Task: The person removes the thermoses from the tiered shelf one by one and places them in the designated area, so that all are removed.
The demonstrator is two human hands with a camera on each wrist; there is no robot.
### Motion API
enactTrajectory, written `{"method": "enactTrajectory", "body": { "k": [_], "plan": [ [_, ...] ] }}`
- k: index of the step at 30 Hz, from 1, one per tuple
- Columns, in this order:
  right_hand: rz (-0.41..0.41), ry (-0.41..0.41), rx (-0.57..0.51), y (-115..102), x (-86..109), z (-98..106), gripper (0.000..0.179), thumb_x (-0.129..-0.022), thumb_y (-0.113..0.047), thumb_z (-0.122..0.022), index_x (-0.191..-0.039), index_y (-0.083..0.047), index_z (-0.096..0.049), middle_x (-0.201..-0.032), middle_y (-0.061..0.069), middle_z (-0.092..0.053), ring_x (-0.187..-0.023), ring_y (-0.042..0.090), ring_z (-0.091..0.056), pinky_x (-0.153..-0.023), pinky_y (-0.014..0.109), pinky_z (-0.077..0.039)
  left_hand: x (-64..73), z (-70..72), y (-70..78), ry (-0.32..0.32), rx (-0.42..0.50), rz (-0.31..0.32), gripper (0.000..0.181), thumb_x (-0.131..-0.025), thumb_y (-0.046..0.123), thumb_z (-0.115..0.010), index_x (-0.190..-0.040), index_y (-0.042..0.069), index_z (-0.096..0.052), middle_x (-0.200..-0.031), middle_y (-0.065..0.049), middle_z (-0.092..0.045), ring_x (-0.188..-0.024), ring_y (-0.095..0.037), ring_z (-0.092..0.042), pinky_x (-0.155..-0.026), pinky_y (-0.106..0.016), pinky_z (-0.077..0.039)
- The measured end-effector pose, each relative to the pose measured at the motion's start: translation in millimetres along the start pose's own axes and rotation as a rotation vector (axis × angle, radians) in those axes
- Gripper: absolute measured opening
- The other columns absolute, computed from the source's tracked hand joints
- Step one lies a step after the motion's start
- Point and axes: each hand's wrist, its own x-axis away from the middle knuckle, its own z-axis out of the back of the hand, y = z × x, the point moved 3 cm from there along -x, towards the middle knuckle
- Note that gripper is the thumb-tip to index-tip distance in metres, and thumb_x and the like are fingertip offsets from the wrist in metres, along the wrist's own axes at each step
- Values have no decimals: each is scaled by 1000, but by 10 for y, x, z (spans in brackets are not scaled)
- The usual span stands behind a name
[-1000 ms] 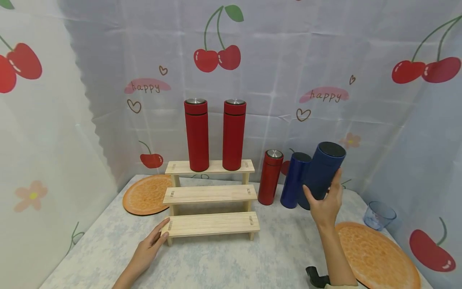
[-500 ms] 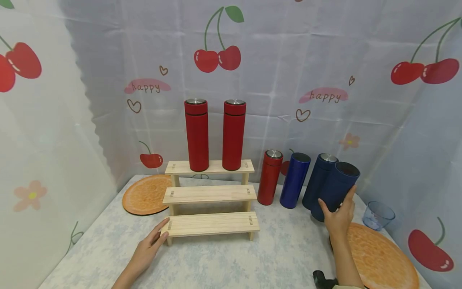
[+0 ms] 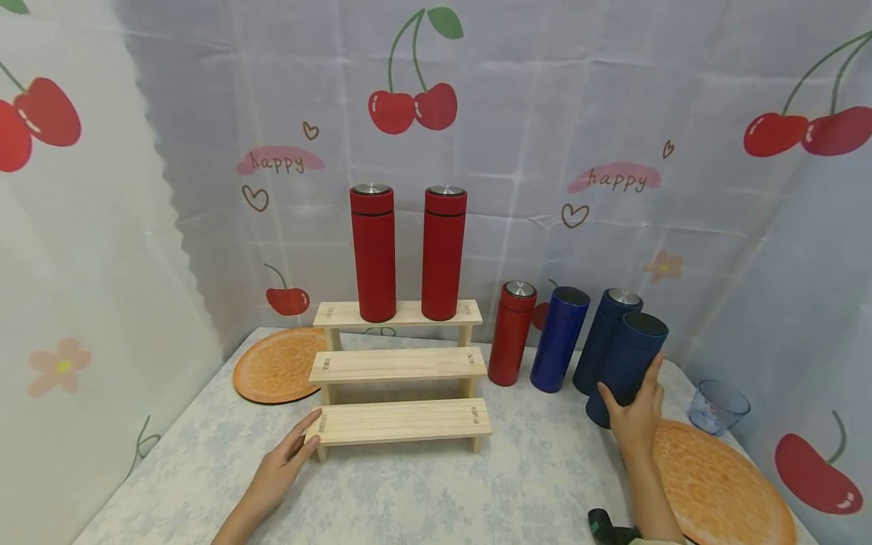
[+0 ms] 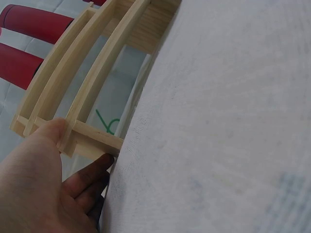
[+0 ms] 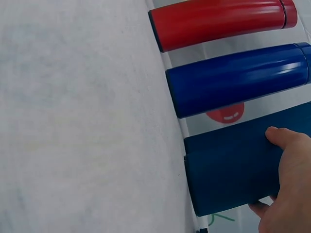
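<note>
A three-tier wooden display stand (image 3: 402, 421) stands mid-table in the head view. My left hand (image 3: 275, 469) holds its front left corner, with the thumb on the lowest step in the left wrist view. Two tall red thermos bottles (image 3: 372, 257) stand upright on the top tier. My right hand (image 3: 636, 420) grips a dark blue thermos (image 3: 628, 367) round its lower body; its base is at or near the tabletop. Close behind it is another dark blue thermos (image 3: 606, 341), partly hidden. To the left stand a shiny blue thermos (image 3: 560, 341) and a shorter red thermos (image 3: 511, 337).
A round orange placemat (image 3: 279, 367) lies behind the stand at left, another round placemat (image 3: 722, 484) at right under the forearm. A clear bluish cup (image 3: 718, 409) lies near the right edge. A cherry-print curtain (image 3: 511, 113) surrounds the table.
My right hand has carried the dark blue thermos right and down, uncovering the other dark blue one behind, then slightly back left. The left hand stays on the stand.
</note>
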Motion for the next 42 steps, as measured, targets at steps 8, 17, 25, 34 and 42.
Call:
{"method": "enactTrajectory", "body": {
  "k": [8, 17, 25, 34, 42],
  "plan": [
    [-22, -7, 19, -2, -21, 2, 109, -70, -3, -79, -150, -17, -6, -124, 38, -34, -111, 53, -37, -91, 65, -31, -4, 5, 9, 4, 13, -13, 57, -88, 60, -46, -140, 42, -33, -147, -13, -28, -126, -38, -37, -99, -52, -37],
    [-29, 143, -3, -219, -118, 73, 86, -73, -6, -74, -145, -10, -26, -133, 25, -34, -118, 40, -31, -98, 55, -27, 11, 0, 20, 4, 15, -15, 56, -89, 59, -46, -141, 41, -33, -147, -13, -29, -126, -38, -38, -99, -51, -37],
    [147, 289, -57, -999, -243, 82, 58, -74, 2, -66, -129, -4, -46, -130, 18, -40, -119, 32, -30, -100, 45, -24, 28, 17, 53, 15, -5, -16, 57, -89, 60, -45, -141, 40, -33, -146, -14, -30, -125, -38, -39, -98, -50, -38],
    [194, 20, -212, -1573, -14, -660, 44, -70, 6, -68, -113, -2, -59, -116, 19, -51, -106, 35, -41, -85, 46, -34, -1, 21, 30, 8, 8, -19, 57, -88, 61, -45, -140, 43, -33, -147, -13, -30, -125, -37, -39, -98, -51, -38],
    [270, -135, -361, -2076, 1, -1244, 67, -73, -5, -76, -132, 1, -44, -127, 17, -46, -112, 31, -40, -91, 45, -36, 11, 13, 42, 0, 12, -19, 58, -88, 60, -45, -141, 40, -33, -146, -14, -30, -125, -39, -39, -96, -52, -39]
  ]
}}
